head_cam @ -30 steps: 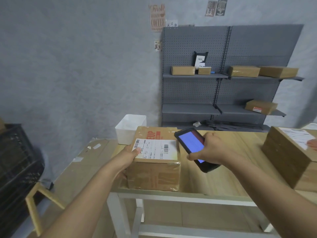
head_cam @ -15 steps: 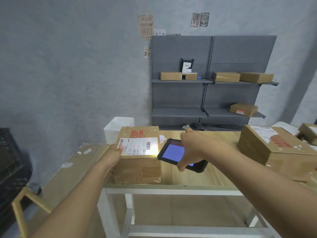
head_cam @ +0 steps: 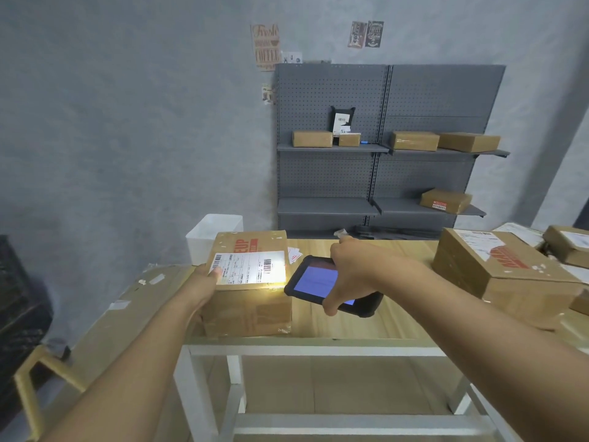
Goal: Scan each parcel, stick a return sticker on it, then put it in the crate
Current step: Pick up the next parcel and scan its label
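The parcel [head_cam: 248, 282] sits at the front left corner of the wooden table [head_cam: 366, 323], shipping label [head_cam: 250, 267] face up, and the left hand [head_cam: 204, 282] steadies it from the left side, thumb lying on the label's left end, fingers hidden down the side so how tightly they curl cannot be told. Just right of the parcel, the right hand [head_cam: 353, 269] is wrapped round a handheld scanner [head_cam: 331, 287], screen lit blue and facing up, its front end aimed left at the label. That aim is the whole game: the label's long axis runs left to right across the box top, and a bright patch of light falls on its right end, beside the barcode. The scan looks under way; the sticker and crate steps seem not yet done.
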